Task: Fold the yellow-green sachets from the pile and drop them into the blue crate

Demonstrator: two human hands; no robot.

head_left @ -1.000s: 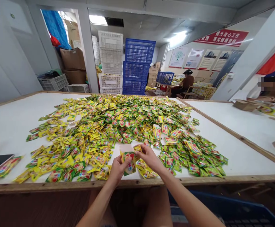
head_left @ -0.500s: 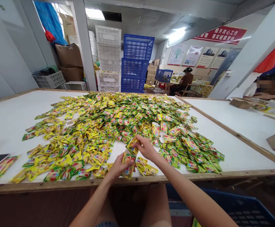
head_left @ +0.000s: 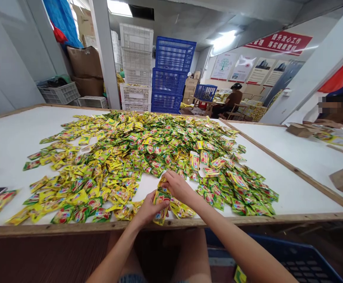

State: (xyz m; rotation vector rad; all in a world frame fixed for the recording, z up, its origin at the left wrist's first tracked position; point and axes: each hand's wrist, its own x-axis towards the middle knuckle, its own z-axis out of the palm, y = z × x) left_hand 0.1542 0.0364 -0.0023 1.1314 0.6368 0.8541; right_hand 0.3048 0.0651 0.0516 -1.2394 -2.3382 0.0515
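Packet in our hands over the tabletop [head_left: 277,188]

Our left hand [head_left: 150,209] clamps the yellow-green packet [head_left: 161,201]; our right hand's [head_left: 173,184] fingers pinch its top.

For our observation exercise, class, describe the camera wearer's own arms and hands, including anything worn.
The left hand and right hand are gloveless. Both forearms are bare and slender, with no sleeve, watch or bracelet visible; some fingers are hidden, so rings cannot be ruled out.

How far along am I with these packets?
Early, by the look of it. A few larger packs on the pile might be done. Your left hand holds one pack, with your right hand at its top. Loose small packets cover much of the table.
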